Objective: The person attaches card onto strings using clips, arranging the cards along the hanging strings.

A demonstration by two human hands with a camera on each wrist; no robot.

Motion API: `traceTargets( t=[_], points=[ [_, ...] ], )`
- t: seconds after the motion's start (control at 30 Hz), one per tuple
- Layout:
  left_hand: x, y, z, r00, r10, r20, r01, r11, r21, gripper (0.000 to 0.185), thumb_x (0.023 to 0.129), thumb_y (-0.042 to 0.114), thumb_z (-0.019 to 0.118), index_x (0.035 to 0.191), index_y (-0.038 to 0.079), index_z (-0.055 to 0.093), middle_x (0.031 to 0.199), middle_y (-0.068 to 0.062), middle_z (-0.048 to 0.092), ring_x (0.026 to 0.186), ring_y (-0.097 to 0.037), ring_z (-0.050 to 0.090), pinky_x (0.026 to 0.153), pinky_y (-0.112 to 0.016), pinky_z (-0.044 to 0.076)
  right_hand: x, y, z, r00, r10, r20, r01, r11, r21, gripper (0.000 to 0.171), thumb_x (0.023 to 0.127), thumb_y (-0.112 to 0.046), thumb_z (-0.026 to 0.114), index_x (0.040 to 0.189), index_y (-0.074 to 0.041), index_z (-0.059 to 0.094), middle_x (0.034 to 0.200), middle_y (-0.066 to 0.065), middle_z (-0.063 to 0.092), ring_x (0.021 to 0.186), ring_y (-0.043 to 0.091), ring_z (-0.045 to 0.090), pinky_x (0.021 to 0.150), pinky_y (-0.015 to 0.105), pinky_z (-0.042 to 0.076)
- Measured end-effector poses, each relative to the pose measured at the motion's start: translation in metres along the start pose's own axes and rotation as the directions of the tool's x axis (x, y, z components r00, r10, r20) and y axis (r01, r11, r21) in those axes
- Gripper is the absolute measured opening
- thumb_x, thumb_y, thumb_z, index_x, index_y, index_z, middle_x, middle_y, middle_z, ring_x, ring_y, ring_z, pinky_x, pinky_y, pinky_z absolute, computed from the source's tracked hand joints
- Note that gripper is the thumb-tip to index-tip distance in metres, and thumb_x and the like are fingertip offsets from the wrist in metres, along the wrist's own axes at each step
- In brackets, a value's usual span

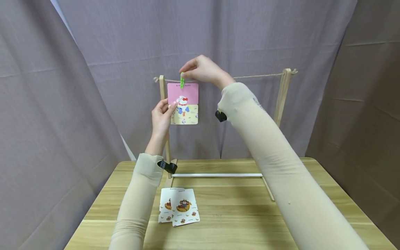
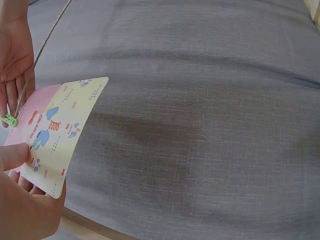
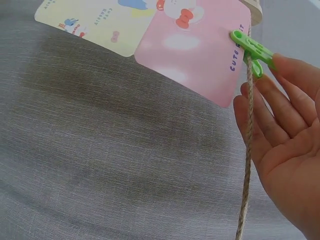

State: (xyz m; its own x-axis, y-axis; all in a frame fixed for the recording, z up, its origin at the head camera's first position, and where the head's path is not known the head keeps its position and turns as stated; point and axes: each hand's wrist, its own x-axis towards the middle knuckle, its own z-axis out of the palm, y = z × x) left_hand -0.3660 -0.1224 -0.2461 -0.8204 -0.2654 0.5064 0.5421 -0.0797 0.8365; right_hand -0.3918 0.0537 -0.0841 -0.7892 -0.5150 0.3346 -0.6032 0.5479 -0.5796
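Note:
A pink and yellow rabbit card [image 1: 190, 93] hangs upright at the left end of a twine line [image 1: 257, 76]. My left hand [image 1: 160, 116] pinches the card's left edge, thumb on the printed face and fingers behind. At the card's top edge, my right hand [image 1: 204, 71] pinches a green clothespin [image 3: 255, 49] between thumb and fingertips. The clothespin's jaws sit over the card's top and the twine. In the left wrist view, the left thumb [image 2: 14, 156] presses on the card near the rabbit print.
A wooden frame with upright posts [image 1: 282, 93] and a white lower bar [image 1: 217, 175] stands on the wood-grain table [image 1: 231, 222]. Two white monkey cards, one [image 1: 185, 215] overlapping the other [image 1: 165, 205], lie at the table's front left. A grey curtain [image 1: 125, 41] hangs behind.

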Motion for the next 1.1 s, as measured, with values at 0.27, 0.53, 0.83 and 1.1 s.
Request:
traceTargets(
  t=[0.27, 0.53, 0.83, 1.1],
  points=[
    [0.0, -0.001, -0.002, 1.0, 0.009, 0.001, -0.009, 1.0, 0.006, 0.029, 0.097, 0.015, 0.069, 0.12, -0.002, 0.064, 0.097, -0.007, 0.072, 0.081, -0.015, 0.066, 0.067, -0.024, 0.053, 0.002, 0.006, 0.005, 0.999, -0.034, -0.021, 0.034, 0.999, 0.0, 0.034, 0.099, -0.025, 0.065, 0.13, -0.009, 0.068, 0.127, 0.003, 0.069, 0.116, 0.009, 0.06, 0.098, 0.025, 0.048],
    [0.003, -0.003, -0.002, 1.0, 0.004, 0.015, -0.004, 1.0, -0.009, 0.031, 0.097, 0.017, 0.07, 0.12, -0.001, 0.064, 0.096, -0.006, 0.071, 0.08, -0.015, 0.066, 0.066, -0.025, 0.054, 0.0, 0.008, 0.008, 0.996, -0.035, -0.078, 0.035, 0.999, -0.001, 0.035, 0.1, -0.025, 0.063, 0.132, -0.011, 0.067, 0.129, 0.0, 0.068, 0.118, 0.008, 0.06, 0.099, 0.024, 0.047],
    [0.004, -0.008, -0.006, 1.0, -0.005, -0.007, 0.004, 0.999, -0.053, 0.025, 0.095, 0.014, 0.071, 0.115, -0.001, 0.065, 0.092, -0.003, 0.071, 0.079, -0.014, 0.067, 0.068, -0.024, 0.054, -0.002, 0.015, 0.015, 0.985, -0.092, -0.147, 0.09, 0.996, -0.02, 0.03, 0.101, -0.022, 0.062, 0.128, -0.012, 0.069, 0.128, 0.002, 0.069, 0.117, 0.01, 0.062, 0.097, 0.022, 0.048],
    [0.001, -0.012, -0.011, 0.999, -0.037, -0.012, 0.036, 0.998, -0.059, 0.019, 0.094, 0.009, 0.071, 0.111, 0.001, 0.065, 0.092, -0.001, 0.07, 0.081, -0.011, 0.065, 0.068, -0.021, 0.051, -0.004, 0.031, 0.021, 0.935, -0.135, -0.328, 0.167, 0.983, 0.072, 0.031, 0.101, -0.018, 0.063, 0.13, -0.008, 0.067, 0.129, 0.005, 0.068, 0.114, 0.011, 0.064, 0.096, 0.02, 0.048]
  ],
)
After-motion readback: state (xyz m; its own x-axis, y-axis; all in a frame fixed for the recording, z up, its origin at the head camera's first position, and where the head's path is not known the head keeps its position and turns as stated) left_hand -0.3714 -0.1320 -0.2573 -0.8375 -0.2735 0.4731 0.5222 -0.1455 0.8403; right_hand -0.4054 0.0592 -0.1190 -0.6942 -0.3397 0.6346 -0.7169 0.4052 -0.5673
